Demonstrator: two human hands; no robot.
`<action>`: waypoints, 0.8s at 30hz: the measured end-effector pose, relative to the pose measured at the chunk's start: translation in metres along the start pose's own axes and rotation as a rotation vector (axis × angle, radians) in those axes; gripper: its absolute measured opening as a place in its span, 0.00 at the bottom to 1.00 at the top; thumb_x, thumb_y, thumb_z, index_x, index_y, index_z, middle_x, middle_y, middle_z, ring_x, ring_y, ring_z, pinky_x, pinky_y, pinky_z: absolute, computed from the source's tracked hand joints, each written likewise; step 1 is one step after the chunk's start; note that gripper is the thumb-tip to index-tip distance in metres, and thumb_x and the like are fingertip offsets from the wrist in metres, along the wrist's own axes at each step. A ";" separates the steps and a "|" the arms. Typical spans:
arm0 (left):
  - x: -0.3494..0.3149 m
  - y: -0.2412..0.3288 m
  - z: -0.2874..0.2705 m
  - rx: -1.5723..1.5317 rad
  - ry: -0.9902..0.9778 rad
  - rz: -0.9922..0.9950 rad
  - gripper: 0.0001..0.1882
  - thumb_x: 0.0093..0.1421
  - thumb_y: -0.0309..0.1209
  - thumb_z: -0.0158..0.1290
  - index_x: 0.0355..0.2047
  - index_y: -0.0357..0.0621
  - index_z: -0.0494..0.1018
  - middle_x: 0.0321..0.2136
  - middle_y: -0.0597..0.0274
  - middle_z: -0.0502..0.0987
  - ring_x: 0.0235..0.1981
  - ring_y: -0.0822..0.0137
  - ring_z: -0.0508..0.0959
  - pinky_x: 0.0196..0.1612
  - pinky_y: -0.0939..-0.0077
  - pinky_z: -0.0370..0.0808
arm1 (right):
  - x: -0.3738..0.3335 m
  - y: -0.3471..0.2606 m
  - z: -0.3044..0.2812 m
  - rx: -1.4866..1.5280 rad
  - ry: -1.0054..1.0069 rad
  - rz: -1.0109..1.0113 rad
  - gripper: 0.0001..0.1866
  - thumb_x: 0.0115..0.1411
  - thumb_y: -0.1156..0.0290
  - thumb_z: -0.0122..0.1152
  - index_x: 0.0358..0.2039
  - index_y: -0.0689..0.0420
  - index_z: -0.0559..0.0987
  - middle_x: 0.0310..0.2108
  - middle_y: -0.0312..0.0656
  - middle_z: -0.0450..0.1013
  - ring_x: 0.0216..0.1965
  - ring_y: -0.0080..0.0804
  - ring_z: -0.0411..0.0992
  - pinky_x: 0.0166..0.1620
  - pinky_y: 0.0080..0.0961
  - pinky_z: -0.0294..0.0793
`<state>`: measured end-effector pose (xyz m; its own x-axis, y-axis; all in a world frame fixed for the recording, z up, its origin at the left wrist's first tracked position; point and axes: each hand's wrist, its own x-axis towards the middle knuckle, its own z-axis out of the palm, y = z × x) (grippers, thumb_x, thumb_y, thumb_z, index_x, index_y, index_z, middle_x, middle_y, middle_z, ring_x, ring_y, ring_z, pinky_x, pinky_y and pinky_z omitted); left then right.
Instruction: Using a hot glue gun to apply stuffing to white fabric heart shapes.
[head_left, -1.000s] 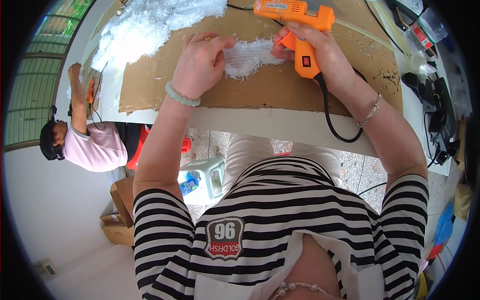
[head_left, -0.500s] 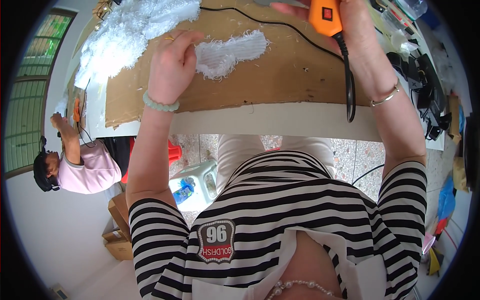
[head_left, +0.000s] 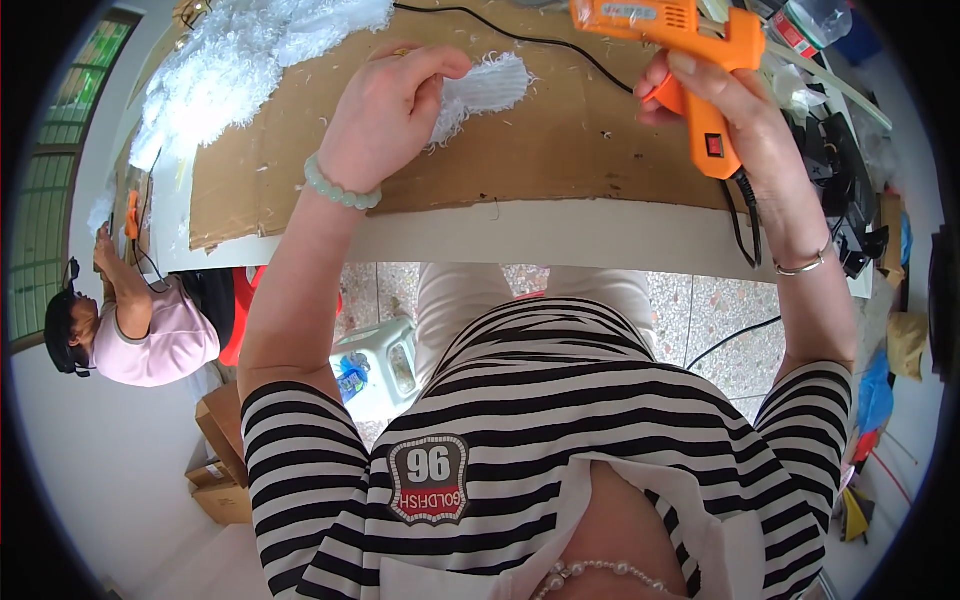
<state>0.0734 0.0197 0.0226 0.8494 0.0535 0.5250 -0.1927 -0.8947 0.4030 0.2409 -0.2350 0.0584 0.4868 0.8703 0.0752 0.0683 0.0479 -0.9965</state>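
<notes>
My right hand (head_left: 735, 105) grips an orange hot glue gun (head_left: 735, 50) by its handle, with fingers at the trigger. Its nose points left above the cardboard, and a black cord hangs from the handle's base. My left hand (head_left: 390, 115), palm down with curled fingers, lies over the near-left part of a white fringed fabric strip (head_left: 490, 85). Whatever those fingers pinch is hidden beneath them. The strip rests on a brown cardboard sheet (head_left: 560, 165), its ribbed right end showing.
A heap of shaggy white fabric (head_left: 225, 75) covers the far left. A thin black cable (head_left: 520, 37) crosses the cardboard. Black devices (head_left: 835, 170) and a clear plastic bottle (head_left: 815, 22) stand at right. Beyond the table's left side, a co-worker in pink (head_left: 155, 335) works.
My right hand has brought the glue gun right and nearer, so its whole body shows. My left hand has shifted right over the strip, hiding more of it.
</notes>
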 end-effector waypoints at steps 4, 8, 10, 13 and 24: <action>0.000 0.001 0.002 -0.040 -0.003 -0.036 0.13 0.50 0.14 0.44 0.34 0.41 0.72 0.27 0.58 0.79 0.34 0.55 0.77 0.44 0.64 0.74 | -0.002 0.013 0.008 -0.101 -0.027 0.064 0.17 0.65 0.59 0.51 0.42 0.62 0.75 0.34 0.40 0.74 0.38 0.27 0.72 0.44 0.25 0.71; -0.002 -0.004 0.009 0.019 -0.045 0.017 0.15 0.48 0.13 0.42 0.35 0.40 0.70 0.30 0.57 0.79 0.37 0.54 0.77 0.45 0.65 0.73 | 0.000 0.018 0.010 -0.189 -0.065 0.069 0.20 0.64 0.57 0.55 0.44 0.62 0.74 0.35 0.37 0.74 0.38 0.23 0.70 0.45 0.22 0.68; -0.003 -0.007 0.012 0.071 -0.067 0.031 0.16 0.48 0.12 0.40 0.35 0.38 0.71 0.32 0.57 0.78 0.39 0.55 0.77 0.44 0.67 0.73 | 0.003 0.019 0.011 -0.249 -0.084 0.054 0.20 0.64 0.57 0.55 0.46 0.62 0.73 0.35 0.37 0.73 0.38 0.22 0.69 0.45 0.22 0.68; -0.004 -0.009 0.015 0.076 -0.035 0.069 0.14 0.48 0.14 0.44 0.35 0.43 0.69 0.26 0.58 0.79 0.34 0.53 0.77 0.50 0.61 0.70 | 0.007 0.023 0.011 -0.284 -0.093 0.071 0.21 0.65 0.56 0.55 0.48 0.62 0.72 0.35 0.37 0.73 0.39 0.22 0.69 0.46 0.21 0.68; -0.005 -0.012 0.015 0.055 -0.008 0.073 0.12 0.49 0.15 0.44 0.32 0.42 0.69 0.19 0.56 0.74 0.27 0.52 0.75 0.51 0.61 0.69 | 0.022 0.019 0.021 -0.392 -0.161 0.129 0.21 0.65 0.57 0.54 0.48 0.62 0.72 0.35 0.36 0.72 0.40 0.22 0.69 0.46 0.21 0.68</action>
<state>0.0785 0.0237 0.0038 0.8381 -0.0159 0.5453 -0.2268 -0.9192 0.3219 0.2349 -0.2043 0.0409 0.3734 0.9237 -0.0860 0.3566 -0.2285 -0.9059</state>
